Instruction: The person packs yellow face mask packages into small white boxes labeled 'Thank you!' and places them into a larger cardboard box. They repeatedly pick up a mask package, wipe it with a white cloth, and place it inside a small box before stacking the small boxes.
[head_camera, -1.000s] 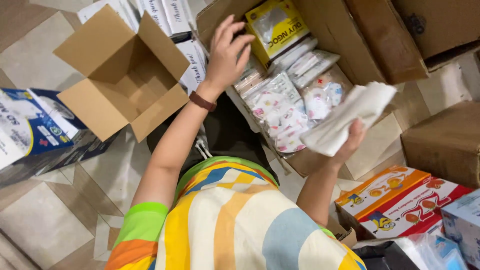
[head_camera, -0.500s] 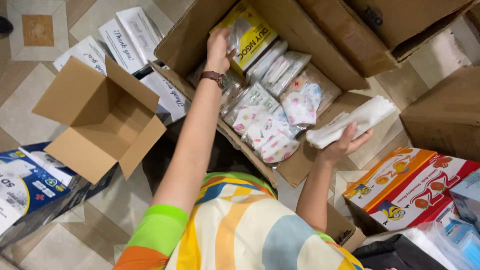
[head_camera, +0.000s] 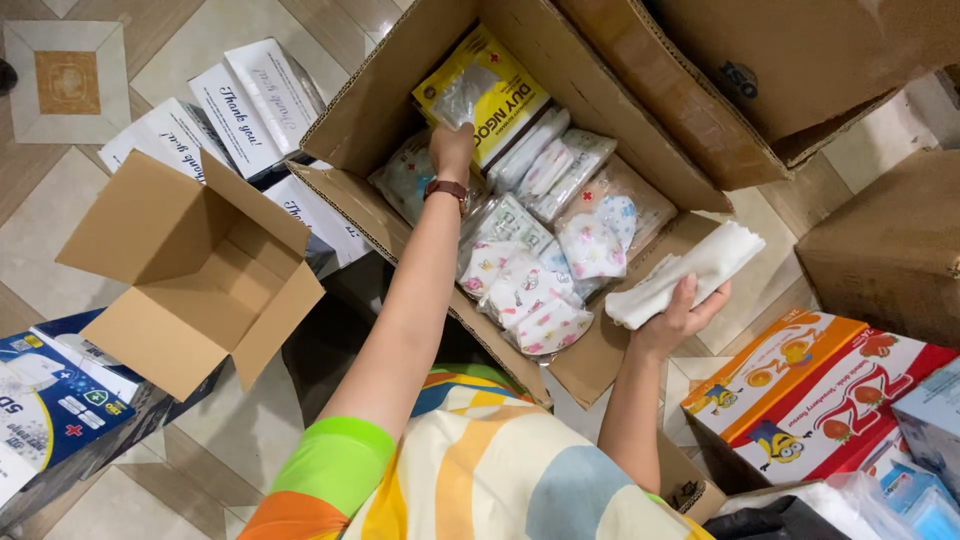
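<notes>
Pale floor tiles (head_camera: 60, 250) are showing between cardboard boxes spread all around the person. Lying open in the middle is a large carton (head_camera: 370, 110), packed with clear bags of patterned face masks (head_camera: 530, 290) and a yellow packet (head_camera: 485, 95) leaning against its far wall.

Reaching into the carton, the left hand (head_camera: 452, 150) is pressing on the packets just below the yellow one; whether its fingers are closing on anything cannot be told from here. Beside the carton's right edge, the right hand (head_camera: 678, 318) is gripping a white stack of masks (head_camera: 685, 275), fingers curling round its lower end. That stack's long axis is running from lower left up to upper right, its far end pointing towards a brown box (head_camera: 890, 250).

Sitting at the left is a small empty carton (head_camera: 190, 270), flaps open, with white flat boxes (head_camera: 240, 110) behind it. Standing at lower right is an orange and red cartoon box (head_camera: 810, 400), and at lower left a blue mask box (head_camera: 50, 410).
</notes>
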